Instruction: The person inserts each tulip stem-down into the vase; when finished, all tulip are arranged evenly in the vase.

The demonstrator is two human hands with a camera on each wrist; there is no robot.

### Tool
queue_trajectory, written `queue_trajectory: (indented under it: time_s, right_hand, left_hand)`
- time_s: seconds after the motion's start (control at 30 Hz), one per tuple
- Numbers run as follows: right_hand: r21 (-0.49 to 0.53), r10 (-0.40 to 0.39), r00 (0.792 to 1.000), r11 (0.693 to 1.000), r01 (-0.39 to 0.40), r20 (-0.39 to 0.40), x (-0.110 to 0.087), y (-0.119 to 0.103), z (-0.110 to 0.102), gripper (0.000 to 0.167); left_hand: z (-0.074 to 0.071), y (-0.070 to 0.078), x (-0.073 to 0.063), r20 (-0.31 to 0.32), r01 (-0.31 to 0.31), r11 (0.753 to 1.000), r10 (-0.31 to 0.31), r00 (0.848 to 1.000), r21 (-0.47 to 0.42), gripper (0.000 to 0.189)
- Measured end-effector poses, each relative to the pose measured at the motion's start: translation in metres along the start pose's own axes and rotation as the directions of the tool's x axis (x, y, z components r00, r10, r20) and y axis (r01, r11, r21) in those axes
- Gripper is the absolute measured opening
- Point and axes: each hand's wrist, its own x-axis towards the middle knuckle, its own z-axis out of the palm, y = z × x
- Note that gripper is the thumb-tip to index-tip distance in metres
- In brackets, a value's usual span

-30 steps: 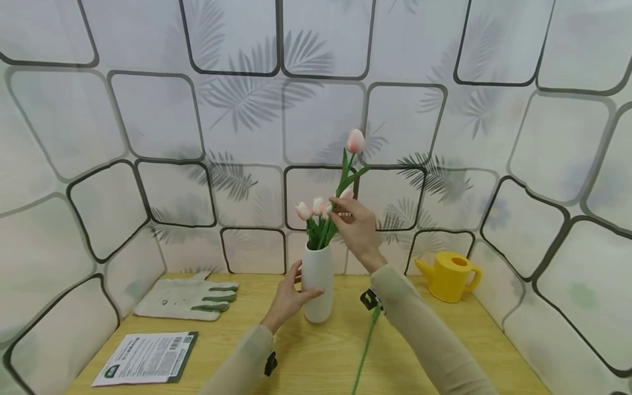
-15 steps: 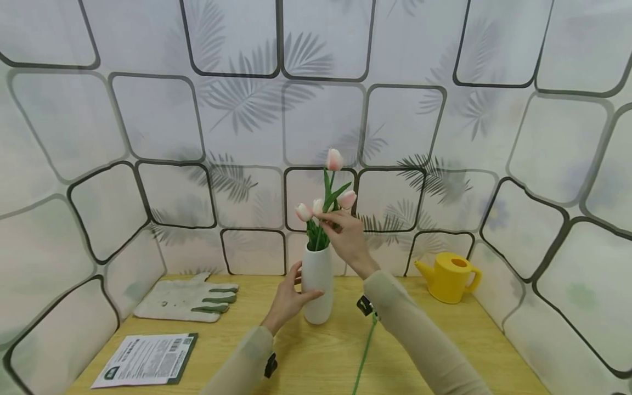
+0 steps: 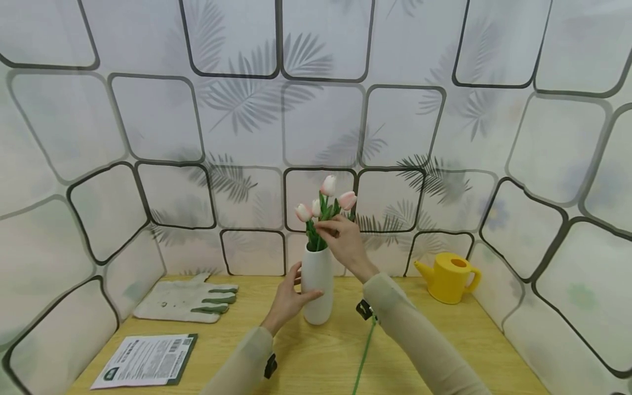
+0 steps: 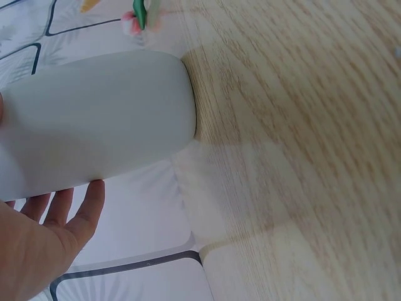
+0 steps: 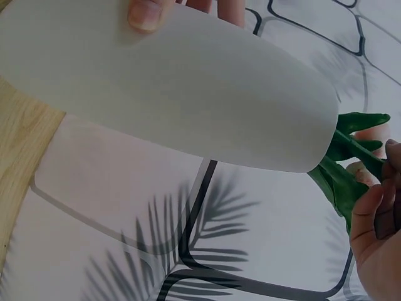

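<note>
A white vase [image 3: 317, 282] stands upright on the wooden table, with several pink-and-white tulips in its mouth. My left hand [image 3: 287, 299] grips the vase's body from the left, thumb across the front; the left wrist view shows its fingers [image 4: 88, 210] curled along the side. Above the rim, my right hand [image 3: 345, 244] pinches the stem of the tallest tulip [image 3: 328, 185]. In the right wrist view that hand [image 5: 382, 244] is at the green leaves [image 5: 341, 182] just beyond the rim. The lower stems are hidden inside the vase.
On the right stands a yellow watering can [image 3: 449, 278]. To the left lie a white-and-green work glove [image 3: 173, 298] and a printed packet [image 3: 145, 359]. A green cord [image 3: 364, 356] runs from beneath the right wrist to the front. A patterned backdrop [image 3: 247, 126] encloses the table.
My right hand has moved left and down with the tulip, lowering it into the vase, so its bloom sits nearer the others. The left hand and the vase have stayed put.
</note>
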Motion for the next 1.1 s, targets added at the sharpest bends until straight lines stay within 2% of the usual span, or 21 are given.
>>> queue_trajectory:
  time_s: [0.07, 0.3, 0.77, 1.1]
  right_hand:
    - [0.032, 0.022, 1.0, 0.999, -0.022, 0.01, -0.001, -0.001, -0.001, 0.013]
    - [0.108, 0.004, 1.0, 0.994, -0.003, -0.009, -0.008, -0.002, -0.007, 0.013]
    - [0.196, 0.097, 0.994, 0.975, -0.104, 0.046, -0.024, 0.006, -0.018, 0.013]
    - [0.311, 0.154, 0.986, 0.936, -0.167, 0.066, -0.036, 0.016, -0.023, 0.016]
  left_hand:
    - [0.0, 0.0, -0.001, -0.001, -0.001, 1.0, 0.001, 1.0, -0.002, 0.091]
    - [0.0, 0.0, -0.001, -0.002, -0.004, 1.0, 0.004, 1.0, -0.003, 0.091]
    - [0.0, 0.0, 0.0, -0.003, 0.009, 1.0, -0.009, 1.0, 0.009, 0.092]
    - [0.001, -0.001, 0.0, 0.002, 0.018, 1.0, -0.018, 1.0, -0.007, 0.092]
